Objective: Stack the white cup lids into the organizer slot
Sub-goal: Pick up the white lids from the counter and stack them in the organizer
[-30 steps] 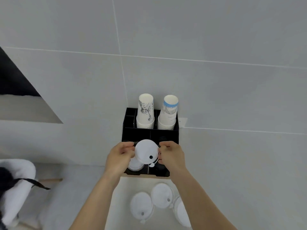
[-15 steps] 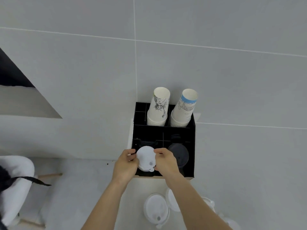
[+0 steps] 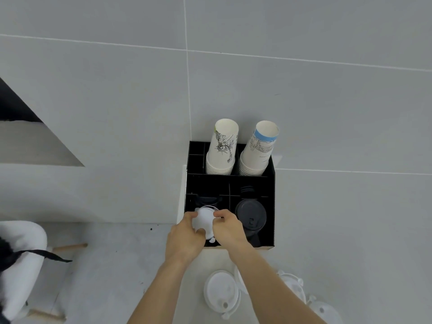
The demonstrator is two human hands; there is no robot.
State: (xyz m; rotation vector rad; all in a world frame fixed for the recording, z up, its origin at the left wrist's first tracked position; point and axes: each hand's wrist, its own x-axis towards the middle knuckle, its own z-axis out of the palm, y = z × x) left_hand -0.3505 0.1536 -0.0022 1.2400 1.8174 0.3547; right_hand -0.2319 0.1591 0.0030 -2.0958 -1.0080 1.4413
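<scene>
At far left, a white cushion (image 3: 19,260) with a black strap sits off the work, well apart from everything else. Toward the middle, the left hand (image 3: 184,237) and right hand (image 3: 228,226) are close together, both pinching the rim of one white lid (image 3: 203,219) from opposite sides. The lid sits in the mouth of the near-left slot of the black organizer (image 3: 271,206), slightly tilted; whether it already rests on lids beneath cannot be told, since the hands cover the slot's near part. Just right of it, in the near-right slot, lies a stack of black lids (image 3: 250,215). Behind, two stacks of paper cups (image 3: 223,148) stand in the far slots, leaning a little.

On the desk (image 3: 112,265) nearest the person, more white lids (image 3: 221,292) wait loose, some overlapping, partly hidden under the right forearm.

The likely trouble is the lid going in crooked: if one side is let go before the other, its rim could catch the slot wall or the divider and wedge at an angle, so later lids would not nest flat. The small tab hanging at its near edge could also snag. The right forearm passes low over the loose lids and could knock one off the desk's edge when pulled back.
</scene>
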